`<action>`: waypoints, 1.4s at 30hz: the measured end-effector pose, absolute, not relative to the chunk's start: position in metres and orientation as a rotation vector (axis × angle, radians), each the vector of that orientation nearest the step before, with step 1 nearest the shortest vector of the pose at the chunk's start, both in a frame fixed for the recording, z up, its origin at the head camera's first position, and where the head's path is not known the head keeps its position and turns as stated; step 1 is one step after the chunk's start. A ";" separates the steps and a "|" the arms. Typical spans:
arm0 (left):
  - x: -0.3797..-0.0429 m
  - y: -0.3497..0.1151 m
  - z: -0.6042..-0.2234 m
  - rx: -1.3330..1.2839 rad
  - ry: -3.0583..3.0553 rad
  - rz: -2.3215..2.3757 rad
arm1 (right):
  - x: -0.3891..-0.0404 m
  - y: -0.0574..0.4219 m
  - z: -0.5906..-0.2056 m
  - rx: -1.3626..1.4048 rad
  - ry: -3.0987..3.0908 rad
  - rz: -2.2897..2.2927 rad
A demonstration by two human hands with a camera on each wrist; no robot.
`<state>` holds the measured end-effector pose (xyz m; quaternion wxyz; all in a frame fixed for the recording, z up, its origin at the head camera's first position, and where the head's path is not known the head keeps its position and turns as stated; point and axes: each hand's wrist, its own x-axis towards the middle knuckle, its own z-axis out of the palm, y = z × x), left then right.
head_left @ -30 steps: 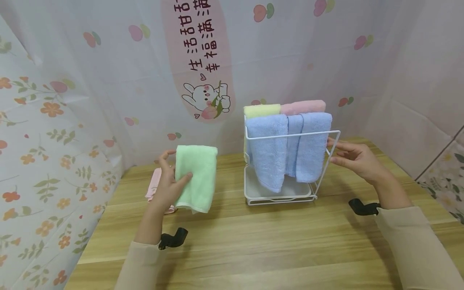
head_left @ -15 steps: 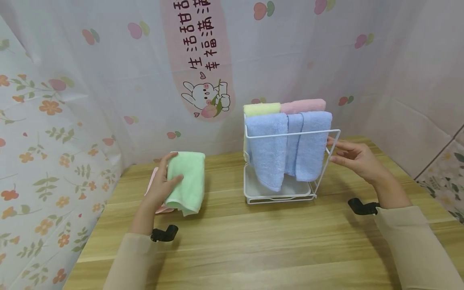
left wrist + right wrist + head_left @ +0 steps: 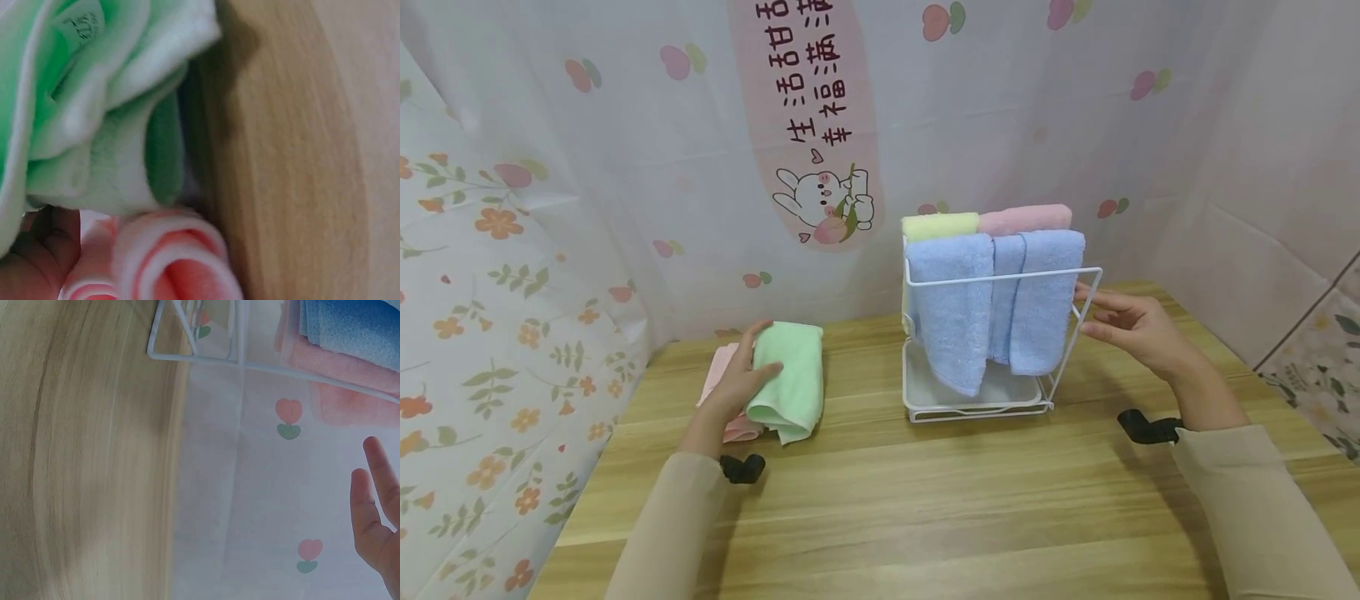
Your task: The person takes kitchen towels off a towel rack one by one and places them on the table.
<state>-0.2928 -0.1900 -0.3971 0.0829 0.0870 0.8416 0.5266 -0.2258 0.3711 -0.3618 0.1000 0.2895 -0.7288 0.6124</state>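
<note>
My left hand [image 3: 737,383] holds a folded light green towel [image 3: 793,375], thumb on its front face and fingers behind. In the left wrist view the green towel [image 3: 100,125] has loose folds and a white label, right above a rolled pink towel [image 3: 175,256]. That pink towel [image 3: 718,371] lies on the table, partly hidden behind my left hand. At the right side of a white wire rack [image 3: 1000,279], my right hand [image 3: 1138,333] has its fingertips close to the frame. Its fingers [image 3: 362,494] are spread and loosely extended in the right wrist view, with nothing between them.
Blue towels [image 3: 955,308] hang over the rack's front bar. Behind them hang a yellow towel [image 3: 940,225] and a pink towel [image 3: 1026,218]. A white tray [image 3: 917,392] forms the rack's base. Patterned curtains [image 3: 692,183] border the wooden table [image 3: 887,500].
My left hand has moved left and lower with the green towel, which now overlaps the pink towel's side. The right hand has stayed beside the rack.
</note>
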 end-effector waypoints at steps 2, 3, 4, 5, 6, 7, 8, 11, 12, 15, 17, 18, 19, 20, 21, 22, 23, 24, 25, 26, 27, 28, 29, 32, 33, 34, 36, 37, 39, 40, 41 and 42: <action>-0.296 -0.190 -0.401 0.257 2.520 1.559 | -0.226 0.370 -0.362 0.864 -2.145 1.807; -0.298 -0.191 -0.403 0.255 2.528 1.547 | -0.226 0.370 -0.362 0.869 -2.141 1.805; -0.299 -0.191 -0.405 0.253 2.533 1.539 | -0.226 0.369 -0.362 0.874 -2.136 1.801; -0.300 -0.192 -0.406 0.250 2.538 1.529 | -0.226 0.369 -0.362 0.878 -2.131 1.802; -0.301 -0.192 -0.407 0.249 2.548 1.518 | -0.226 0.368 -0.362 0.882 -2.124 1.804; -0.302 -0.192 -0.408 0.250 2.563 1.502 | -0.225 0.368 -0.362 0.885 -2.118 1.806; -0.302 -0.192 -0.409 0.252 2.576 1.488 | -0.225 0.367 -0.361 0.887 -2.111 1.813; -0.303 -0.192 -0.409 0.267 2.625 1.446 | -0.224 0.366 -0.360 0.887 -2.101 1.813; -0.303 -0.192 -0.409 0.274 2.648 1.433 | -0.224 0.366 -0.359 0.884 -2.101 1.806; -0.301 -0.192 -0.409 0.320 2.753 1.353 | -0.222 0.365 -0.356 0.870 -2.124 1.767; -0.298 -0.191 -0.410 0.370 2.822 1.284 | -0.221 0.366 -0.355 0.846 -2.163 1.715; -0.297 -0.191 -0.410 0.400 2.853 1.251 | -0.219 0.366 -0.355 0.832 -2.186 1.685; -0.296 -0.191 -0.412 0.436 2.879 1.209 | -0.218 0.366 -0.355 0.820 -2.210 1.656; -0.294 -0.191 -0.412 0.466 2.896 1.174 | -0.217 0.366 -0.354 0.806 -2.231 1.628; -0.293 -0.191 -0.414 0.496 2.910 1.141 | -0.216 0.366 -0.354 0.795 -2.248 1.608; -0.292 -0.191 -0.415 0.522 2.924 1.111 | -0.216 0.366 -0.354 0.786 -2.252 1.603; -0.290 -0.191 -0.415 0.537 2.932 1.087 | -0.215 0.366 -0.354 0.782 -2.253 1.601; -0.289 -0.191 -0.416 0.548 2.940 1.068 | -0.215 0.365 -0.354 0.782 -2.246 1.615; -0.287 -0.191 -0.416 0.553 2.944 1.050 | -0.214 0.365 -0.354 0.780 -2.241 1.622; -0.286 -0.191 -0.415 0.550 2.947 1.040 | -0.214 0.365 -0.354 0.776 -2.238 1.621; -0.284 -0.191 -0.415 0.555 2.951 1.022 | -0.214 0.365 -0.354 0.771 -2.236 1.620; -0.282 -0.191 -0.414 0.547 2.946 1.015 | -0.214 0.365 -0.355 0.763 -2.237 1.613; -0.281 -0.192 -0.413 0.537 2.941 1.009 | -0.214 0.365 -0.355 0.756 -2.243 1.603; -0.276 -0.193 -0.412 0.513 2.939 0.975 | -0.214 0.365 -0.357 0.738 -2.269 1.559; -0.275 -0.194 -0.411 0.508 2.942 0.959 | -0.214 0.365 -0.357 0.737 -2.272 1.559; -0.273 -0.194 -0.411 0.495 2.939 0.956 | -0.214 0.365 -0.358 0.739 -2.276 1.554; -0.270 -0.195 -0.410 0.489 2.942 0.947 | -0.214 0.366 -0.358 0.748 -2.276 1.556; -0.269 -0.195 -0.409 0.493 2.944 0.951 | -0.215 0.366 -0.359 0.752 -2.275 1.558; -0.267 -0.194 -0.407 0.506 2.936 0.984 | -0.215 0.366 -0.359 0.760 -2.270 1.566; -0.266 -0.193 -0.406 0.517 2.932 1.006 | -0.215 0.366 -0.359 0.760 -2.270 1.561; -0.266 -0.191 -0.404 0.531 2.925 1.029 | -0.215 0.365 -0.358 0.757 -2.268 1.559; -0.265 -0.189 -0.402 0.547 2.918 1.059 | -0.215 0.365 -0.358 0.751 -2.269 1.555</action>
